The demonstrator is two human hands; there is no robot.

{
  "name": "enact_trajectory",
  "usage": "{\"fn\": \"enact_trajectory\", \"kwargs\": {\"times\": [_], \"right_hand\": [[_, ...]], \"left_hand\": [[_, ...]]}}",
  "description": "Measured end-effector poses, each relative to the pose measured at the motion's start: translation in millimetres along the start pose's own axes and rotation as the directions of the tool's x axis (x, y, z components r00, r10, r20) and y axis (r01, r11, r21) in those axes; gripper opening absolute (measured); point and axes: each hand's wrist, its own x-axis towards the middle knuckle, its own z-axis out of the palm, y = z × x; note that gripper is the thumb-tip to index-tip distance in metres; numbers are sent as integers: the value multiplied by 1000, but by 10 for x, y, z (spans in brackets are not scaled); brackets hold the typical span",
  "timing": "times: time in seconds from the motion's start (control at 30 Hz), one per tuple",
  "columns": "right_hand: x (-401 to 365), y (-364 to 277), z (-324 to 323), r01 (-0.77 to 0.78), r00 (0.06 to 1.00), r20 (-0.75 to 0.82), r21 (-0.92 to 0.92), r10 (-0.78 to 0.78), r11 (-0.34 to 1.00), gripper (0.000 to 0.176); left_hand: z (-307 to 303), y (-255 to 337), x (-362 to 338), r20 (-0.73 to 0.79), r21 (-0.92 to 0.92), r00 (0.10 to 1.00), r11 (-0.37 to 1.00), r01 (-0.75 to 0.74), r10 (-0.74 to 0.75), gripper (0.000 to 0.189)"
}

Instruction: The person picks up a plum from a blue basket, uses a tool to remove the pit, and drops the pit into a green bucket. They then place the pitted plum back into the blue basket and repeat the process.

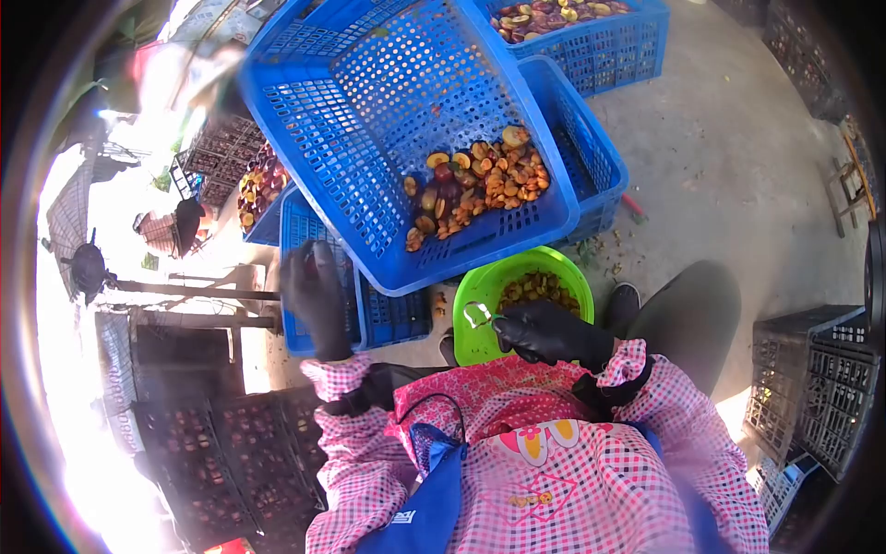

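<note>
Pinch on silver metal loop point(477, 316) in black-gloved right hand point(549, 334) over lime-green plastic basin point(472, 345): best steadied; cannot tell closure of black-gloved left hand point(316, 294).

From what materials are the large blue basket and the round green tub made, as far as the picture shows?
The blue basket looks like rigid moulded plastic, slightly glossy: its walls have regular rows of openings and a smooth thick rim. The green tub seems to be plastic too, smooth and bright lime, though its exact type cannot be told.
</note>
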Motion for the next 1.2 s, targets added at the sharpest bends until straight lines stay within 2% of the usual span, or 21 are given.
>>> {"fn": "enact_trajectory", "kwargs": {"times": [0.03, 0.07, 0.13, 0.2, 0.27, 0.3, 0.37, 0.43, 0.5, 0.57, 0.67, 0.77, 0.8, 0.83, 0.87, 0.9, 0.93, 1.0, 1.03, 1.07, 1.2], "right_hand": [[13, -11, 3, 0, 1000, -31, -73, -2, 997, 46], [27, -14, 9, -6, 998, -58, -148, -3, 989, 44], [47, 2, 30, 77, 992, -83, -189, -94, 979, 41], [55, 16, 1, 158, 973, -126, -236, -192, 959, 39], [45, 25, -45, 53, 985, -150, -214, -87, 975, 35], [37, 14, -58, 48, 983, -165, -211, -84, 976, 35], [26, -27, -89, -1, 983, -180, -192, -34, 981, 36], [19, -20, -130, 8, 988, -153, -173, -35, 985, 38], [21, -19, -117, 102, 969, -191, -260, -155, 960, 41], [58, 52, -118, 108, 958, -233, -242, -166, 964, 40], [83, 65, -96, 94, 948, -285, -178, -142, 980, 38], [86, 34, -69, 105, 938, -316, -139, -144, 985, 37], [84, 18, -70, 128, 902, -389, -172, -186, 977, 36], [75, 12, -64, 147, 860, -457, -205, -227, 968, 36], [108, 90, -66, 148, 859, -457, -207, -229, 967, 36], [180, 232, -73, 212, 754, -516, -395, -406, 894, 35], [218, 310, -66, 240, 625, -528, -572, -576, 785, 34], [208, 290, -48, 222, 618, -529, -593, -582, 774, 33], [202, 288, -44, 198, 611, -532, -613, -585, 765, 33], [210, 315, -42, 199, 613, -531, -613, -585, 765, 33], [227, 396, -11, 169, 617, -494, -677, -613, 716, 33]], "left_hand": [[-45, -25, 186, 58, 458, 934, 822, -338, 351, 41], [-27, -88, 321, 262, 765, 763, 355, -537, 590, 37], [413, -220, 461, 434, 582, 838, 607, -542, 332, 34], [906, -476, 592, 635, 603, 749, 485, -633, 187, 33], [1338, -988, 870, 833, 494, 553, 444, -747, 4, 36], [1469, -1361, 967, 840, 482, 542, 449, -753, 8, 36], [1632, -1968, 1172, 907, 411, 395, 522, -748, -147, 44], [1620, -1988, 1182, 922, 376, 375, 479, -793, -103, 51], [1621, -1984, 1267, 941, 337, 278, 544, -768, -190, 55], [1593, -1708, 1219, 924, 379, 297, 473, -795, -241, 54], [1428, -1499, 1179, 911, 368, 209, 471, -802, -356, 53], [1294, -1209, 864, 853, 499, 388, 764, -409, -349, 52], [1346, -1131, 867, 774, 633, 437, 570, -524, -458, 50], [1332, -1072, 808, 775, 631, 438, 572, -523, -455, 50], [1286, -974, 705, 804, 506, 446, 847, -162, -394, 48], [1222, -860, 584, 812, 257, 477, 940, 225, -337, 46], [1176, -618, 380, 803, 211, 503, 942, 260, -318, 45], [1113, -148, -80, 792, 161, 533, 943, 290, -299, 43], [1080, 14, -293, 817, 55, 491, 887, 458, -304, 42], [1052, 74, -479, 842, -45, 449, 790, 611, -299, 42], [1037, -70, -813, 864, -188, 406, 556, 809, -299, 43]]}}
